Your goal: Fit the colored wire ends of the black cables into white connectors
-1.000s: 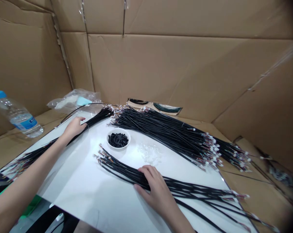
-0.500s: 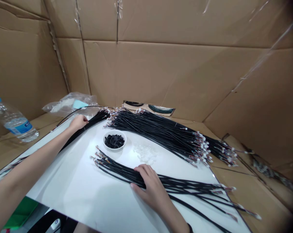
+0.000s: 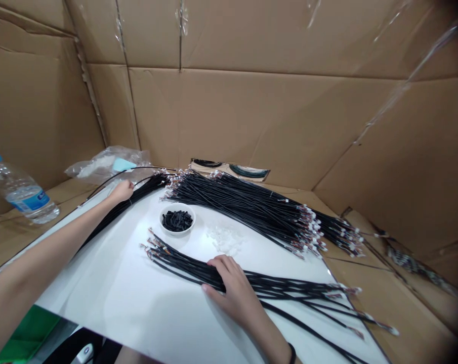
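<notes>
My left hand (image 3: 122, 191) is closed with its fingertips pinching a black cable, raised slightly above the bundle of black cables (image 3: 143, 191) at the back left. The far end of that bundle shows white connectors; my forearm covers part of its near end. My right hand (image 3: 232, 289) lies over a smaller group of black cables (image 3: 278, 285) at the front, thumb on the near side and fingers curled over the far side. Stripped wire ends show at this group's left, small connectors at its right. Behind it stands a white bowl (image 3: 177, 233) of short black tube pieces (image 3: 176, 220).
A large pile of black cables (image 3: 236, 199) with white connectors lies across the back. Small translucent pieces (image 3: 224, 239) are scattered beside the bowl. A water bottle (image 3: 27, 194) and a plastic bag (image 3: 99, 164) are at the left. Cardboard walls (image 3: 229, 111) enclose the table (image 3: 118, 298).
My left hand has drawn slightly left, and a single cable now arches up from the bundle at its fingers. My right hand stays on the front cables. The view has shifted slightly.
</notes>
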Action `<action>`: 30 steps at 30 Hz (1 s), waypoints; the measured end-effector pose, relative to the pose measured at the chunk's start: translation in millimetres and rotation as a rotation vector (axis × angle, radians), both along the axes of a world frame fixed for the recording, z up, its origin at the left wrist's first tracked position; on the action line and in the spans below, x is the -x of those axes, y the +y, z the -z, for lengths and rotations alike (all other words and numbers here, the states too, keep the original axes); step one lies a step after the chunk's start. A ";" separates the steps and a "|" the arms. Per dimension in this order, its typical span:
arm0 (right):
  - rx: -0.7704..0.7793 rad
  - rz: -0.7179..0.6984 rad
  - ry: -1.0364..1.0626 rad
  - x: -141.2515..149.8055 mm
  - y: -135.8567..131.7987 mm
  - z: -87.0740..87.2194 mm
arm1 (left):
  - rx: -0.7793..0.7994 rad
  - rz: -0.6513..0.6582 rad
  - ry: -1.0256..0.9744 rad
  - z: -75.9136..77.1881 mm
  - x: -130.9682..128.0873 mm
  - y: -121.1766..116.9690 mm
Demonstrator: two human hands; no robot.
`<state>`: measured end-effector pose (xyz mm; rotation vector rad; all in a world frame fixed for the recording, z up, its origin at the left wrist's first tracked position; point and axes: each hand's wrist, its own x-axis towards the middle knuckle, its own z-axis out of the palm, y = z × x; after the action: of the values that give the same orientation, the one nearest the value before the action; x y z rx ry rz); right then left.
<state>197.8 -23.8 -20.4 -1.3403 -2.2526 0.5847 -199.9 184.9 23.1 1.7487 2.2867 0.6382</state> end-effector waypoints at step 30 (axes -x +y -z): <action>-0.253 -0.013 0.024 0.4 1.2 1.0 | -0.646 0.523 -0.696 -217.4 -121.7 -72.3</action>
<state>197.4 -22.6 -21.4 -1.1876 -2.2303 0.3054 -78.2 112.6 240.5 1.8239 1.1578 1.6492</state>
